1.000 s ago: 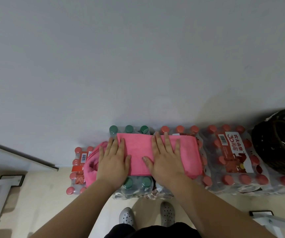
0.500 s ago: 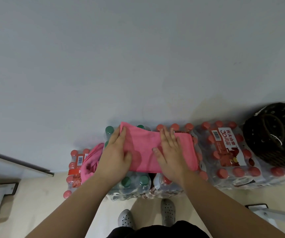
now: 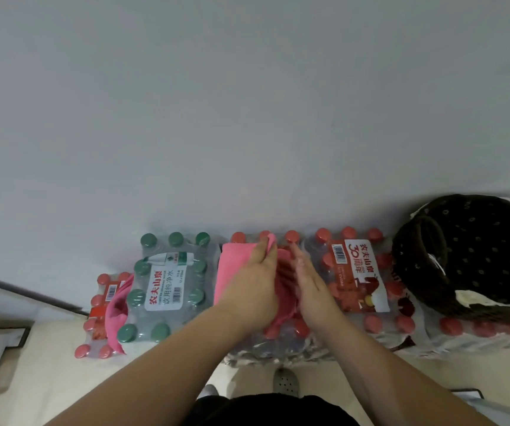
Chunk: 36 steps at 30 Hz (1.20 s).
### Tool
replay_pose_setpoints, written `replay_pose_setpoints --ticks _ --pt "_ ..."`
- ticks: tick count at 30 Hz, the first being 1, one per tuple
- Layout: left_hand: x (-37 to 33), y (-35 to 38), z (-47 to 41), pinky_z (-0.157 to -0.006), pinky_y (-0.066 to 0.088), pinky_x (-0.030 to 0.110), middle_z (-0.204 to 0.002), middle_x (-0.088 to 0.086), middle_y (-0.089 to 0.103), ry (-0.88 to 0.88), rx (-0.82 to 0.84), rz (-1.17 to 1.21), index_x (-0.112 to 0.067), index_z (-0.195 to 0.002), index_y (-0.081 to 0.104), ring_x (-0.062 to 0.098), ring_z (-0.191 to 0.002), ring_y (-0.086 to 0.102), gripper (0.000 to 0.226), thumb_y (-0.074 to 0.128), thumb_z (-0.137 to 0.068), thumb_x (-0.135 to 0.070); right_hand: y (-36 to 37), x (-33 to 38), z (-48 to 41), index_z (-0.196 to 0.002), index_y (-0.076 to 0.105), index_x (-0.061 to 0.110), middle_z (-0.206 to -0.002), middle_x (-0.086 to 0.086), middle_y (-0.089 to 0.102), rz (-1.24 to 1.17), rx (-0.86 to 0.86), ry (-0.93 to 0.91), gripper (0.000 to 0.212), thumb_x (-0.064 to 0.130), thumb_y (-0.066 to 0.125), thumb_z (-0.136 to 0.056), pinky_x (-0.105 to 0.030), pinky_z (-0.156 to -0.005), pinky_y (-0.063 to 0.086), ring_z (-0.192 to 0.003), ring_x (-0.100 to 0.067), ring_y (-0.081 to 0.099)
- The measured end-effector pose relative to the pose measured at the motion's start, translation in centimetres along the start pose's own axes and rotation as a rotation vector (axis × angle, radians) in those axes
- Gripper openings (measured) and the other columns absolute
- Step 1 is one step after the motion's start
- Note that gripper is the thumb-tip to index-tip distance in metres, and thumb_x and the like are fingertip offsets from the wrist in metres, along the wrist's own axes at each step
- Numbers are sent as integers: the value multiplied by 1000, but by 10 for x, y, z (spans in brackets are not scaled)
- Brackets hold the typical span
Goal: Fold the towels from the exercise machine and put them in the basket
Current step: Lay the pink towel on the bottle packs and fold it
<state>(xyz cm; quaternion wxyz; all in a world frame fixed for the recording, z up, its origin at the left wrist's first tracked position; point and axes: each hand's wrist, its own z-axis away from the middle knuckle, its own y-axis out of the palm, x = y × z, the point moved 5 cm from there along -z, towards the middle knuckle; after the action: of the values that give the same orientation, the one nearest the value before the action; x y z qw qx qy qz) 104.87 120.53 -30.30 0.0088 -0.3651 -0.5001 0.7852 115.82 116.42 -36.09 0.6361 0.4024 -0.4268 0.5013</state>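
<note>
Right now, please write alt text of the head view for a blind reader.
Two bare hands, left hand and right hand, fold a pink towel on shrink-wrapped water bottle packs against a grey wall. A dark woven basket sits on the right.

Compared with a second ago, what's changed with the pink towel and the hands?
The left hand has taken the pink towel's left end and carried it rightward, folding it toward the right hand, which has turned on edge. The green-capped pack is now uncovered. The basket and the other pink cloth stayed put.

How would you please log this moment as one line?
step: folding | left hand: pinching pink towel edge | right hand: flat on towel | surface: bottle packs | basket: right
</note>
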Motion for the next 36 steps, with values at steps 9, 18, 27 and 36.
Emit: replay_pose_setpoints --ticks 9,18,27,36 --pt "8 9 7 -110 32 21 -155 6 40 -19 -152 49 -19 -146 47 21 -136 46 59 39 -87 -16 -18 11 -11 -128 66 21 -126 7 65 352 12 -13 30 22 58 -100 -28 -108 44 -115 -1 59" --pt "46 28 1 -118 -17 50 -164 -3 -17 -81 -78 -483 -26 -158 -8 22 -149 -24 86 17 -91 -75 -16 18 -13 -145 49 21 -134 4 43 756 63 -106 62 13 69 -86 -25 -111 39 -122 -11 48" --pt "48 46 -6 -118 -15 57 -160 13 -28 -121 -55 -486 -12 -154 -16 29 -145 -33 103 13 -85 -82 -19 25 -6 -153 35 13 -162 -8 23 1485 87 -326 71 45 53 -93 -46 -119 27 -147 -28 25" --pt "54 45 -1 -120 -16 51 -160 11 -29 -58 -56 -359 -10 -155 -14 22 -142 -39 110 32 -79 -75 6 0 -21 -154 -20 16 -161 -4 -30 1576 275 -260 86 69 -13 -86 -51 -122 -8 -147 -20 -31"
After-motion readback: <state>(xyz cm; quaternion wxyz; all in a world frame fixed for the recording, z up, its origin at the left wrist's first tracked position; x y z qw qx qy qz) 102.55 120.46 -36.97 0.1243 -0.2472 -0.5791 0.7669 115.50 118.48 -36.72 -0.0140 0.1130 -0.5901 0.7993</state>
